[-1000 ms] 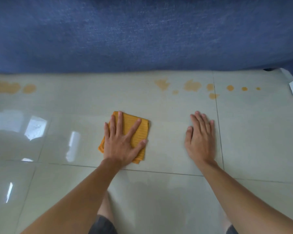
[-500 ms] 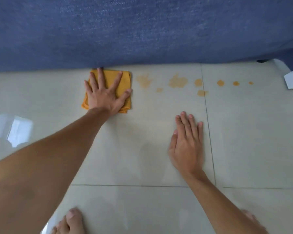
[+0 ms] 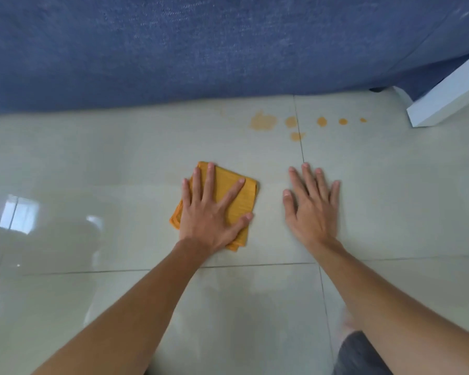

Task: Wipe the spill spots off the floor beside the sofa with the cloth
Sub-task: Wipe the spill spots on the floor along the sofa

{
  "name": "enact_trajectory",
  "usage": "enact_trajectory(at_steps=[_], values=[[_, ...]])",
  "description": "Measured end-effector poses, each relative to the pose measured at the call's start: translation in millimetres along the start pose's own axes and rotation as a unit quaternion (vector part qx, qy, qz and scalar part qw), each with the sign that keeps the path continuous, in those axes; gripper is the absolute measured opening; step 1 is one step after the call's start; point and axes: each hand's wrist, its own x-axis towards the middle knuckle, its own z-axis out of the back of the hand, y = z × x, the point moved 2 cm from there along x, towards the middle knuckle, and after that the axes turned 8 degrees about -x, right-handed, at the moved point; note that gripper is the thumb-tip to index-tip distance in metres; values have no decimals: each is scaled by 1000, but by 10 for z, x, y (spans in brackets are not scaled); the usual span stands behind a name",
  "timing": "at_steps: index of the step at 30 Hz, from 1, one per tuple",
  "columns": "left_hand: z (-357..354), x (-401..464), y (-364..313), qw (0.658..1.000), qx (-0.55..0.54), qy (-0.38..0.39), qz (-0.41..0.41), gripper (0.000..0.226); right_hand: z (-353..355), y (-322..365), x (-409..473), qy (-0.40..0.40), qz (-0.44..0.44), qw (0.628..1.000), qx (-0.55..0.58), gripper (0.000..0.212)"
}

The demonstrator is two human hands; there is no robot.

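Since half a second ago, the folded orange cloth (image 3: 237, 194) has been drawn back from the foot of the blue sofa (image 3: 201, 50) toward the person, and it is now pressed on the pale tiled floor (image 3: 106, 163) well short of the sofa's edge. It is pinned flat under the left hand (image 3: 211, 212), whose fingers (image 3: 210, 182) are spread wide and laid on top rather than curled around it; nothing is gripped. The right hand (image 3: 313, 209) is planted palm-down on bare tile just beside the cloth, fingers splayed, holding nothing, seemingly as a brace. The two blotches seen earlier to the right of the cloth are no longer visible, and only a faint mark is left there. A row of orange spill spots (image 3: 263, 121) is still seen near the sofa, up and to the right of both hands, close to a white furniture leg (image 3: 444, 101). A smear could be left if the soiled face of the cloth is dragged across clean tile, and the bracing palm could slip on the glossy, possibly damp surface.
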Motion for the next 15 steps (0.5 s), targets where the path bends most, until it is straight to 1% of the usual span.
enact_trajectory(at_steps=[3, 6, 9, 11, 15], values=[[54, -220, 357, 999, 10, -7, 34, 76, -25, -25, -19, 27, 8, 999, -23, 59], [141, -135, 698, 995, 16, -14, 94, 78, -38, -10, -16, 34, 5, 999, -25, 60], [224, 236, 872, 990, 13, -32, 139, 77, -44, -3, -30, 24, 6, 999, -22, 59], [266, 574, 898, 987, 9, -33, 155, 77, -49, -4, -38, 19, 6, 1000, -24, 59], [294, 1337, 721, 990, 4, -23, 139, 78, -49, -4, -31, 4, 5, 1000, -21, 58]])
